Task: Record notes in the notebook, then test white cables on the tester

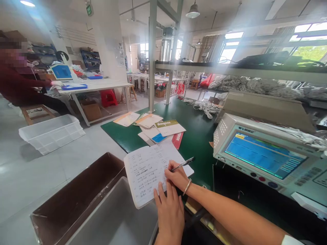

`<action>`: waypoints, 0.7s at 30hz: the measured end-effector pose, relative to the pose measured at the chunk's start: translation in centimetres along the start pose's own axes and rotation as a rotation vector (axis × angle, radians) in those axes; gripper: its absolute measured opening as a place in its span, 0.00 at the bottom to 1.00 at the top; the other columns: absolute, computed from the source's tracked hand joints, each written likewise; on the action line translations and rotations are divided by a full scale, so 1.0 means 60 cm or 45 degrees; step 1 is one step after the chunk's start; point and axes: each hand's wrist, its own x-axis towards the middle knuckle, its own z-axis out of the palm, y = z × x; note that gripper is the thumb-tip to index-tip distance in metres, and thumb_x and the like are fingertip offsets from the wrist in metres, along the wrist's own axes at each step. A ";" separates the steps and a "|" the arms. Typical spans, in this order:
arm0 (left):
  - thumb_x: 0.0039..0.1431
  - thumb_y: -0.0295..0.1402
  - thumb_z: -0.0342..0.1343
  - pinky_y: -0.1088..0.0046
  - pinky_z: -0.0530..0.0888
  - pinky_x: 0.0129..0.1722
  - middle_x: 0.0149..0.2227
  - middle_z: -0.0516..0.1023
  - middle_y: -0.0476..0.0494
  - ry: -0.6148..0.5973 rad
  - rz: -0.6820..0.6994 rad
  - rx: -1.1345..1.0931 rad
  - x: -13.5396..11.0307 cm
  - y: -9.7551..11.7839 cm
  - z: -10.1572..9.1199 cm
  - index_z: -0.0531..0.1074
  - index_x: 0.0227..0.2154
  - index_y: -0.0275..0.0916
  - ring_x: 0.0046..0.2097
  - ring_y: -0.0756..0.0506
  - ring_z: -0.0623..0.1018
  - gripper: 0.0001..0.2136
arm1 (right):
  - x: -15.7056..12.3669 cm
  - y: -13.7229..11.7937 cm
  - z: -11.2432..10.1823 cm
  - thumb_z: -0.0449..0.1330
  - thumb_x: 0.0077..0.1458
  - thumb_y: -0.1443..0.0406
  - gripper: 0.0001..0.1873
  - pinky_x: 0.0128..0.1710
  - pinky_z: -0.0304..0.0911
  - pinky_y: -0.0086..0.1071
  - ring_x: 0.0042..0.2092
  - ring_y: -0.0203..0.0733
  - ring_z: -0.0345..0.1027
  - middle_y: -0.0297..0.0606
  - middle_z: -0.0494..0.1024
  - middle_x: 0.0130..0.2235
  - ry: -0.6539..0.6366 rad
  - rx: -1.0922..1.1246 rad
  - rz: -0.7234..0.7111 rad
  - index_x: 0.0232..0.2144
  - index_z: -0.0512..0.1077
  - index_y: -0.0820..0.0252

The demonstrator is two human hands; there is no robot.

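An open notebook (145, 170) with handwritten lines lies at the near edge of the green table, its left side reaching past the edge. My right hand (177, 175), with a bracelet at the wrist, is closed around a pen (185, 162) and rests on the right-hand page. The pen's tip is hidden behind my fingers. Flat on the lower part of the notebook, my left hand (170, 212) has its fingers stretched out and holds nothing. Several closed notebooks (170, 128) lie in a loose pile just beyond the open one.
To the right stands a test instrument (265, 153) with a lit blue screen. White cables (205, 108) lie farther back on the green table (196, 132). At the left are a brown box (76, 194), a grey bin (117, 217), a white crate (52, 132) and a seated person (22, 81).
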 end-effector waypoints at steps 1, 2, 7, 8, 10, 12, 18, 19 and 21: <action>0.58 0.39 0.42 0.47 0.60 0.53 0.54 0.64 0.42 0.000 0.001 0.003 0.000 0.000 -0.001 0.64 0.51 0.36 0.56 0.33 0.60 0.21 | 0.001 0.001 0.000 0.53 0.41 0.69 0.09 0.19 0.50 0.24 0.18 0.28 0.54 0.22 0.56 0.15 0.019 -0.027 -0.024 0.17 0.54 0.58; 0.58 0.39 0.42 0.47 0.60 0.53 0.54 0.64 0.42 0.002 0.003 0.005 0.000 0.001 -0.001 0.64 0.51 0.36 0.56 0.33 0.60 0.21 | 0.002 0.002 -0.001 0.52 0.41 0.69 0.09 0.19 0.50 0.24 0.18 0.27 0.52 0.22 0.55 0.15 0.035 -0.054 -0.044 0.17 0.53 0.58; 0.57 0.39 0.43 0.48 0.60 0.53 0.54 0.65 0.41 0.008 0.010 0.006 0.001 0.000 -0.001 0.64 0.51 0.35 0.55 0.33 0.61 0.21 | 0.005 0.007 -0.003 0.52 0.42 0.68 0.10 0.20 0.48 0.25 0.20 0.28 0.50 0.24 0.54 0.16 0.037 -0.165 -0.103 0.16 0.54 0.59; 0.57 0.39 0.43 0.48 0.60 0.53 0.54 0.64 0.41 0.007 0.010 0.006 0.001 0.000 -0.001 0.64 0.51 0.35 0.55 0.33 0.60 0.21 | 0.005 0.007 -0.003 0.52 0.42 0.67 0.10 0.21 0.48 0.25 0.20 0.28 0.50 0.24 0.54 0.16 0.032 -0.179 -0.109 0.16 0.54 0.59; 0.57 0.38 0.43 0.48 0.59 0.54 0.55 0.64 0.41 0.005 0.005 0.004 0.002 0.000 -0.001 0.63 0.52 0.35 0.56 0.33 0.60 0.21 | 0.006 0.007 -0.002 0.52 0.43 0.67 0.10 0.21 0.48 0.25 0.20 0.29 0.51 0.24 0.55 0.16 0.021 -0.201 -0.119 0.17 0.54 0.59; 0.57 0.38 0.43 0.48 0.59 0.54 0.55 0.63 0.42 -0.002 0.001 -0.002 0.002 -0.001 0.000 0.62 0.52 0.35 0.56 0.33 0.59 0.21 | 0.005 0.006 -0.002 0.52 0.43 0.67 0.09 0.21 0.49 0.25 0.20 0.29 0.51 0.24 0.55 0.16 0.015 -0.219 -0.124 0.17 0.54 0.59; 0.57 0.38 0.43 0.47 0.58 0.54 0.55 0.63 0.41 -0.040 -0.005 -0.002 0.001 0.001 -0.003 0.62 0.52 0.35 0.57 0.33 0.58 0.21 | 0.005 0.003 -0.004 0.51 0.43 0.67 0.09 0.22 0.49 0.26 0.21 0.30 0.52 0.25 0.57 0.16 -0.018 -0.260 -0.138 0.17 0.54 0.58; 0.57 0.37 0.43 0.47 0.59 0.54 0.55 0.63 0.41 -0.041 0.000 0.003 0.000 0.001 -0.003 0.62 0.52 0.35 0.56 0.32 0.58 0.21 | 0.005 0.004 -0.005 0.51 0.43 0.67 0.09 0.22 0.49 0.26 0.21 0.30 0.53 0.25 0.57 0.16 -0.025 -0.264 -0.139 0.17 0.54 0.58; 0.57 0.37 0.43 0.47 0.59 0.53 0.55 0.64 0.41 -0.030 0.001 0.008 0.000 0.001 -0.004 0.62 0.52 0.35 0.56 0.32 0.59 0.21 | 0.006 0.004 -0.005 0.51 0.43 0.68 0.08 0.22 0.49 0.26 0.21 0.30 0.53 0.25 0.57 0.16 -0.026 -0.272 -0.137 0.17 0.53 0.58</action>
